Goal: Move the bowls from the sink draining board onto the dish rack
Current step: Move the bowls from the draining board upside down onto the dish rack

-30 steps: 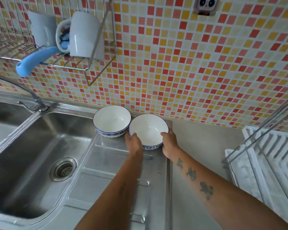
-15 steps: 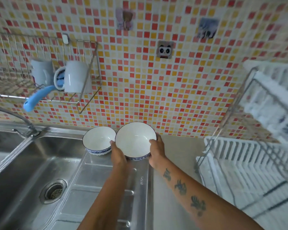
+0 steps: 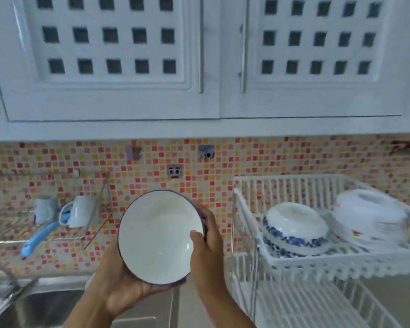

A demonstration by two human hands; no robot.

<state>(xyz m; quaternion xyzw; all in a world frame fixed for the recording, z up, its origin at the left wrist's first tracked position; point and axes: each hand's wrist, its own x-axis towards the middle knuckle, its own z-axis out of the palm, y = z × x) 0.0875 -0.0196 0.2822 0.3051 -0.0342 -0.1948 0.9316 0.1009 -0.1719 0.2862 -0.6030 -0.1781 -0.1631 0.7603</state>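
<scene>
A white bowl with a dark blue rim (image 3: 158,235) is raised in front of the tiled wall, tilted so its inside faces me. My left hand (image 3: 118,287) cups it from below and my right hand (image 3: 205,245) grips its right edge, thumb inside the rim. To the right stands the white two-tier dish rack (image 3: 251,223). Its upper tier holds an upside-down blue-patterned bowl (image 3: 295,228) and blurred white dishes (image 3: 369,214). The second bowl and most of the draining board (image 3: 166,308) are hidden behind my arms.
White wall cupboards (image 3: 199,58) hang overhead. A wire wall shelf (image 3: 57,233) on the left carries two white mugs and a blue-handled utensil. The sink basin (image 3: 40,306) and tap lie at the lower left. The rack's lower tier (image 3: 317,304) shows bare slats.
Both hands have lifted the bowl off the draining board, up and tilted toward me. My view has swung upward and right, bringing the cupboards and the rack's upper tier into sight.
</scene>
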